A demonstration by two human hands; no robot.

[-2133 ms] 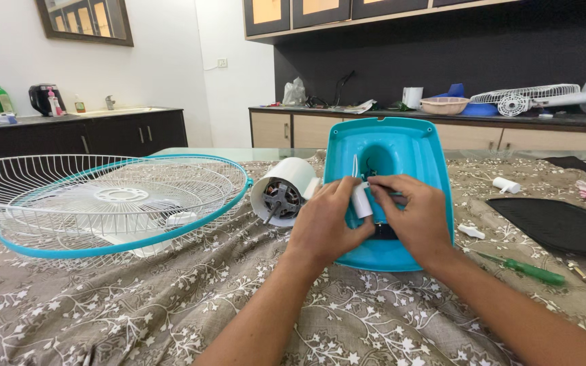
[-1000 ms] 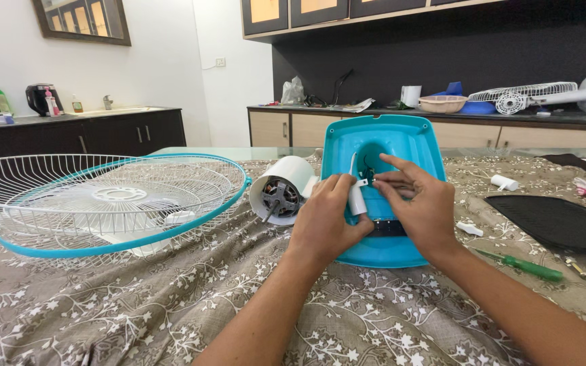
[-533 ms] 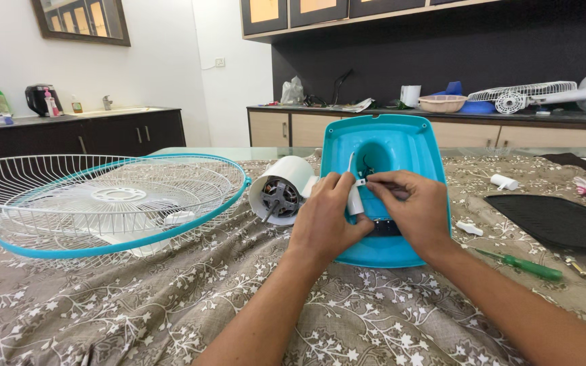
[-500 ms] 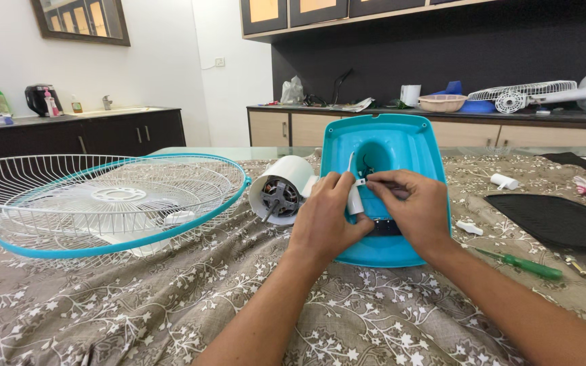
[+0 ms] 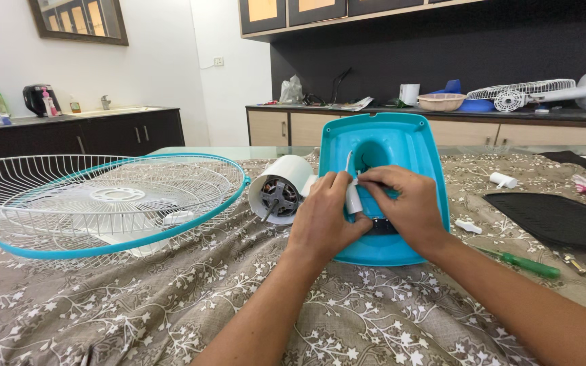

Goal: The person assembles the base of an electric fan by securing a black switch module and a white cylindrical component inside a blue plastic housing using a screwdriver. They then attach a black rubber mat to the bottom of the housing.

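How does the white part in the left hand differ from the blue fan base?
The white part is a small, slim cylinder; the blue fan base is far larger, broad and hollow. The left hand holds the part up, while the base rests tilted on the tablecloth. The right hand touches both.

Cloth lying open at six o'clock; fan grille point(image 5: 110, 200) blocking nine, motor housing point(image 5: 281, 190) crowding ten, green screwdriver point(image 5: 523, 263) lying at three.
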